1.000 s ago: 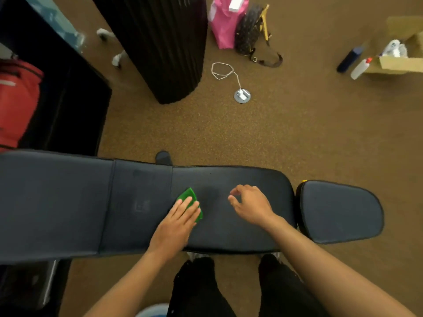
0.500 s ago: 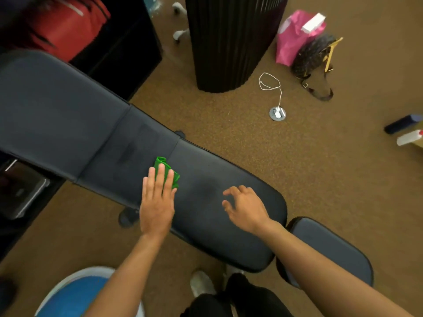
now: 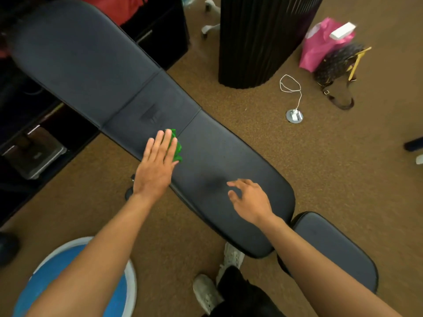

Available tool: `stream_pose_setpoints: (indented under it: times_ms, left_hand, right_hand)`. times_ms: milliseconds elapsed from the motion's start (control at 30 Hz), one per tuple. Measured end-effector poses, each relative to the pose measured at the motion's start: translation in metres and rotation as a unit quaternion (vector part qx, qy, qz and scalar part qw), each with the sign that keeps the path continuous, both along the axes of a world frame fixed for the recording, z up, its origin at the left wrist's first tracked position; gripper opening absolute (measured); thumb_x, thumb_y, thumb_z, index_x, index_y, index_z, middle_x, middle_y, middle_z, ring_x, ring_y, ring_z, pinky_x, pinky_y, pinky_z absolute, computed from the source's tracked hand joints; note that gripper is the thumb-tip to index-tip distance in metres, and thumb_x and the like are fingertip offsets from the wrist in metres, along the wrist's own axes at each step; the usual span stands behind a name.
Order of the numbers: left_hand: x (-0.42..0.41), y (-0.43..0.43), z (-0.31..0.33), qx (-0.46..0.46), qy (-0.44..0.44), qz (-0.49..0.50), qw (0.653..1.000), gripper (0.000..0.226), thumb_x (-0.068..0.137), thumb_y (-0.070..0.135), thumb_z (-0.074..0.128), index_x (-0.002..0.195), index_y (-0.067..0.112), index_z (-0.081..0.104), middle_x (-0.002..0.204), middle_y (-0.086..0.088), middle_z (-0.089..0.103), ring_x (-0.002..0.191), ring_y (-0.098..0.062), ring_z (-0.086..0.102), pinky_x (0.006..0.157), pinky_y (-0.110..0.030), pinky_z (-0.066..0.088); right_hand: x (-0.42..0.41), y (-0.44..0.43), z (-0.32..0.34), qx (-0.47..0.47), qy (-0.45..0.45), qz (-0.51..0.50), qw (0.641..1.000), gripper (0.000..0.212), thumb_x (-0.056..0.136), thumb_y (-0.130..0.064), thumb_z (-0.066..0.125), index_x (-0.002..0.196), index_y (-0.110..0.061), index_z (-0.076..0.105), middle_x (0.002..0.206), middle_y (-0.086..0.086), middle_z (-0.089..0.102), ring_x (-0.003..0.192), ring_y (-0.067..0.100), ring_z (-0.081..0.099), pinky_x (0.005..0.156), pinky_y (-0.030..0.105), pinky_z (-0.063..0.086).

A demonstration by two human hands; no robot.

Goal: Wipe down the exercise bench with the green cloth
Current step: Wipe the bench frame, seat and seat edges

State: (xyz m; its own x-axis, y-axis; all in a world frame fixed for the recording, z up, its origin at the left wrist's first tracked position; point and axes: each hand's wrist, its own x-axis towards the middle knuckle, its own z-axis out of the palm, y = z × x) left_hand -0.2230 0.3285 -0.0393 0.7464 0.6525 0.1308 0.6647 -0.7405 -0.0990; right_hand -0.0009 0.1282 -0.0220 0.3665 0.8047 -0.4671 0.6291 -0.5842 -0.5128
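Nearest the camera, a pair of pale shoes (image 3: 207,291) and the rim of a blue ball (image 3: 68,277) sit on the brown carpet (image 3: 343,168), the ball cut off by the lower edge. Above them, the right hand (image 3: 251,202) is over the near end of the exercise bench (image 3: 217,156), fingers loosely spread and holding nothing; whether its fingertips touch the padding is hard to tell. Further along, the left hand (image 3: 158,165) lies flat with straight fingers, pressing the green cloth (image 3: 177,147) onto the bench just beside a seam. Most of the cloth is hidden under the palm, so its fold cannot be made out. The wiping looks to be mid-course around the middle of the pad. The next stroke likely calls for steady flat pressure toward the wide far section, whose end is lost in shadow at the upper left. Beyond stand a black ribbed column (image 3: 258,37) and a pink bag (image 3: 320,46), somewhat blurred.
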Motion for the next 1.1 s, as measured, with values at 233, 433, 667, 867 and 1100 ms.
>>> stream_pose_setpoints:
  times_ms: [233, 433, 667, 867, 1100]
  left_hand:
    - [0.029, -0.03, -0.01, -0.024, -0.028, 0.097, 0.995, 0.061, 0.113, 0.023, 0.04, 0.166, 0.004, 0.017, 0.176, -0.017, 0.002, 0.163, -0.036, -0.001, 0.133, -0.05, 0.006]
    - [0.054, -0.085, -0.037, -0.07, -0.023, 0.065, 0.995, 0.057, 0.112, 0.018, 0.045, 0.165, 0.009, 0.025, 0.176, -0.014, 0.006, 0.163, -0.036, -0.003, 0.132, -0.053, 0.007]
    - [0.043, -0.092, -0.038, -0.035, 0.04, 0.018, 0.998, 0.057, 0.111, 0.027, 0.045, 0.164, 0.012, 0.029, 0.175, -0.012, 0.015, 0.162, -0.038, 0.012, 0.13, -0.059, 0.014]
    - [0.031, -0.054, -0.004, 0.034, -0.012, 0.185, 0.982, 0.047, 0.111, 0.033, 0.049, 0.156, 0.019, 0.049, 0.164, -0.002, 0.045, 0.145, -0.035, 0.042, 0.126, -0.055, 0.024]
    - [0.073, -0.114, -0.024, -0.016, -0.089, 0.278, 0.956, 0.051, 0.107, 0.026, 0.058, 0.156, 0.016, 0.049, 0.164, 0.002, 0.045, 0.133, -0.033, 0.048, 0.106, -0.049, 0.046]
  right_hand:
    - [-0.025, -0.044, -0.012, -0.021, 0.034, -0.013, 0.999, 0.041, 0.106, -0.041, 0.048, 0.146, -0.037, 0.053, 0.158, -0.004, 0.044, 0.147, 0.023, 0.036, 0.116, 0.038, 0.036]
    - [-0.011, -0.064, -0.017, -0.043, 0.029, -0.011, 0.999, 0.043, 0.106, -0.041, 0.048, 0.148, -0.035, 0.051, 0.156, -0.004, 0.046, 0.145, 0.022, 0.038, 0.115, 0.039, 0.039]
    - [0.025, -0.046, -0.017, -0.036, 0.001, 0.046, 0.998, 0.046, 0.105, -0.041, 0.05, 0.149, -0.029, 0.05, 0.154, -0.002, 0.048, 0.142, 0.023, 0.042, 0.114, 0.037, 0.039]
    - [0.067, -0.041, -0.018, -0.048, -0.012, 0.089, 0.995, 0.047, 0.104, -0.041, 0.052, 0.148, -0.025, 0.051, 0.151, 0.001, 0.051, 0.142, 0.026, 0.042, 0.114, 0.039, 0.039]
    - [0.078, -0.022, -0.013, -0.02, -0.015, 0.117, 0.993, 0.047, 0.103, -0.041, 0.052, 0.147, -0.024, 0.051, 0.147, 0.001, 0.055, 0.139, 0.025, 0.045, 0.111, 0.039, 0.042]
